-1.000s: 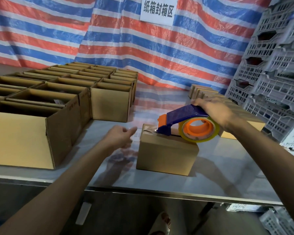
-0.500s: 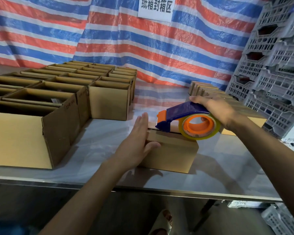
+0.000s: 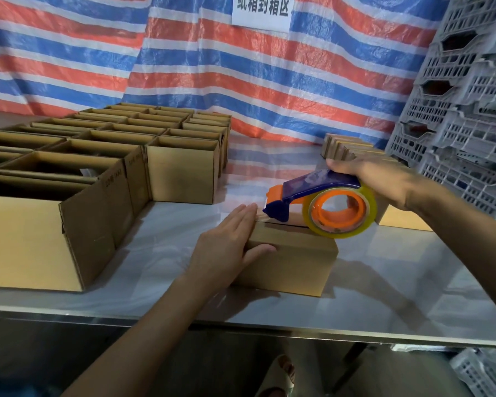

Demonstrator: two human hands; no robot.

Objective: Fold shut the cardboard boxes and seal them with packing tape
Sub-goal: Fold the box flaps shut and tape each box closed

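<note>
Currently, the left hand rests against the left end of the closed box. A second ago it hung in the air short of that end, fingers loosely curled. Half a second ago it had already arrived, and its contact has not altered since. The tape dispenser has remained on the box top throughout, nose toward the left end.

Assessment: the box is now braced, so a taping stroke along the top seam can proceed. The seam shows as a dark line beneath the dispenser. Whether tape already lies on it cannot be determined.

Left hand: fingers straight and pressed together, flat on the end face with tips reaching the top edge. The thumb is spread apart along the front face, and the forearm comes up from the front edge of the table.

Right hand: curled over the blue handle from above, gripping the dispenser, whose roll touches the right part of the top.

Location: the box stands near the front edge, about midway along it. Open boxes stand in rows over the left part toward the back-left corner. Further closed boxes line the right edge.
</note>
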